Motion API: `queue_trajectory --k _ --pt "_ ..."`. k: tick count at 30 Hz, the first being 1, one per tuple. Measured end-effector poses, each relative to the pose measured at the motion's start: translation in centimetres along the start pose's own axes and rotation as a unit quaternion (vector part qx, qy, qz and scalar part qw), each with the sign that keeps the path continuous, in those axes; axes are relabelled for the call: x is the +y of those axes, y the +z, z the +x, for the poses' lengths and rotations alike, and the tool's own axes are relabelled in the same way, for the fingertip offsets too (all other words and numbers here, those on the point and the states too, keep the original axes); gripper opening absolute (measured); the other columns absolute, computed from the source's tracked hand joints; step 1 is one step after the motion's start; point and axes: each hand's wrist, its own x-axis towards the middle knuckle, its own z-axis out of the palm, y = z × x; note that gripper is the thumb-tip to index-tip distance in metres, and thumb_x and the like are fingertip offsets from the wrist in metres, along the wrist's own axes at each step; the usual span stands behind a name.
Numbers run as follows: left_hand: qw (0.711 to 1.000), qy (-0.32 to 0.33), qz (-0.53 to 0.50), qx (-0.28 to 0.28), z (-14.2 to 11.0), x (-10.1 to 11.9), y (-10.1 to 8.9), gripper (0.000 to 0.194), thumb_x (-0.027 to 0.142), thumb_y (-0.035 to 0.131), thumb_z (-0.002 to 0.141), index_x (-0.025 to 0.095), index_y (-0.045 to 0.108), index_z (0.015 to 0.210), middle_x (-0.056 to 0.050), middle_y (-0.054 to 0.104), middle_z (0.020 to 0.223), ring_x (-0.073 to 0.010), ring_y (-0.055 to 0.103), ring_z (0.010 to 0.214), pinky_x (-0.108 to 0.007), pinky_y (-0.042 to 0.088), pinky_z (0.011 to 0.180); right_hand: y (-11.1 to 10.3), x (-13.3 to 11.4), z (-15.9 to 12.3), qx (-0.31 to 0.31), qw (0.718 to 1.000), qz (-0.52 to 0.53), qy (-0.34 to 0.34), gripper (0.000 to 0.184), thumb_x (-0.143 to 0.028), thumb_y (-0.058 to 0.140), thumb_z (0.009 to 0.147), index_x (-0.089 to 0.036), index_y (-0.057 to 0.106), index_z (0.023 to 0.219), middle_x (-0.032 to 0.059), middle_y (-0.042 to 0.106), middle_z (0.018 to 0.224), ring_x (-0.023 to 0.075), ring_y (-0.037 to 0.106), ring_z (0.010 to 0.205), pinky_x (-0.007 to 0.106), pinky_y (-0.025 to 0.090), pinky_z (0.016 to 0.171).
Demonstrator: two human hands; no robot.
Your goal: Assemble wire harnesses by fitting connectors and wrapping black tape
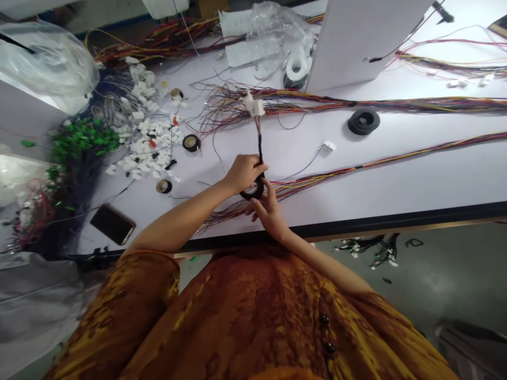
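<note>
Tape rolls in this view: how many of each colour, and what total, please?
White roll: 1
Wide black roll: 1
Small black rolls, tan cores: 3
Black roll below white one: 1
Black roll in left hand: 1
Total: 7

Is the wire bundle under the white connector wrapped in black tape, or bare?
Partly wrapped: black tape covers its lower part, but coloured wires show bare below the connector.

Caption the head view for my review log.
Left hand and right hand grip a round black tape roll on a multicoloured wire bundle above a white workbench.
</note>
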Motion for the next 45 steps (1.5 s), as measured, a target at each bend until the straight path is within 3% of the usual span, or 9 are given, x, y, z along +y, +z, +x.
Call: queue_trajectory --k 6,9,13,17,22,28,34,41,45 --pt "0.966 0.101 0.239 -0.011 -1.8 1.5 1.0 0.014 0.015 0.048 0.093 0.013 0.061 0.09 -0.006 0.066 0.076 -0.0167 0.065 0.066 -0.026 0.048 0.064 -3.9 -2.5 2.1 0.053 0.976 -0.181 -0.113 0.027 -0.033 0.055 0.09 -0.024 0.058 0.116 0.0048 0.065 0.092 0.015 0.062 0.072 0.031 0.056 0.064" --pt "0.927 0.206 0.313 -0.033 -3.6 0.9 1.9 0.016 0.011 0.044 0.093 0.012 0.061 0.094 -0.012 0.067 0.094 -0.0211 0.065 0.084 -0.032 0.051 0.075 -7.2 -5.1 4.4 0.044 0.937 -0.292 -0.189 0.04 -0.018 0.055 0.086 -0.021 0.056 0.125 0.0121 0.059 0.119 0.0174 0.063 0.087 0.035 0.057 0.077" --pt "0.955 0.247 0.159 0.044 -4.3 -1.1 2.4 0.021 0.02 0.042 0.097 0.016 0.06 0.088 -0.012 0.065 0.11 -0.0187 0.064 0.094 -0.032 0.051 0.084 -8.9 -6.8 7.0 -0.099 0.858 -0.451 -0.224 0.025 -0.021 0.062 0.084 -0.02 0.066 0.109 0.0143 0.052 0.133 0.0258 0.059 0.111 0.045 0.051 0.097" --pt "0.977 0.058 -0.095 0.18 -3.6 -3.8 2.9 0.023 0.035 0.053 0.095 0.016 0.063 0.087 -0.005 0.066 0.08 -0.0139 0.062 0.072 -0.027 0.051 0.07 -8.6 -6.7 7.4 -0.089 0.785 -0.562 -0.246 0.016 -0.031 0.073 0.079 -0.017 0.067 0.086 0.0165 0.054 0.134 0.0351 0.052 0.119 0.055 0.045 0.101" --pt "0.955 -0.104 -0.271 0.068 -3.1 -5.5 4.9 0.018 0.031 0.063 0.088 0.014 0.064 0.095 0.004 0.056 0.051 -0.0081 0.048 0.041 -0.02 0.037 0.044 -7.7 -5.7 7.1 -0.104 0.779 -0.58 -0.212 0.017 -0.032 0.07 0.081 -0.017 0.064 0.085 0.0174 0.062 0.124 0.0335 0.055 0.11 0.052 0.047 0.097" --pt "0.933 -0.114 -0.323 0.115 -2.4 -5.6 5.8 0.009 0.023 0.057 0.09 0.018 0.053 0.084 0.005 0.057 0.051 -0.0088 0.052 0.037 -0.018 0.037 0.038 -6.7 -5.2 5.6 -0.104 0.767 -0.61 -0.17 0.056 -0.032 0.068 0.078 -0.01 0.055 0.127 0.0169 0.06 0.114 0.0326 0.052 0.105 0.05 0.046 0.097" --pt "0.942 -0.056 -0.331 0.004 -2.3 -6.2 4.9 0.008 0.021 0.062 0.086 0.015 0.06 0.09 0.001 0.065 0.07 -0.0102 0.064 0.055 -0.022 0.052 0.055 -7.1 -5.3 5.9 -0.096 0.761 -0.629 -0.126 0.029 -0.023 0.063 0.074 -0.015 0.064 0.102 0.0145 0.06 0.107 0.0308 0.052 0.102 0.046 0.046 0.09" --pt "0.968 0.007 -0.243 0.061 -2.5 -6.3 5.4 0.016 0.03 0.059 0.089 0.016 0.06 0.082 0.001 0.061 0.065 -0.0106 0.06 0.056 -0.022 0.048 0.054 -4.4 -5.5 5.8 -0.128 0.733 -0.651 -0.147 0.017 -0.019 0.049 0.09 -0.018 0.063 0.079 0.0126 0.063 0.087 0.0266 0.057 0.086 0.044 0.048 0.081" --pt "0.962 -0.045 -0.243 0.115 -1.7 -6.5 5.8 0.015 0.029 0.058 0.089 0.017 0.055 0.081 0.002 0.06 0.066 -0.0099 0.061 0.056 -0.019 0.045 0.05 -1.1 -5.9 3.1 -0.274 0.747 -0.558 -0.235 0.019 -0.023 0.057 0.09 -0.023 0.063 0.073 0.0069 0.064 0.078 0.0208 0.059 0.078 0.037 0.054 0.077"
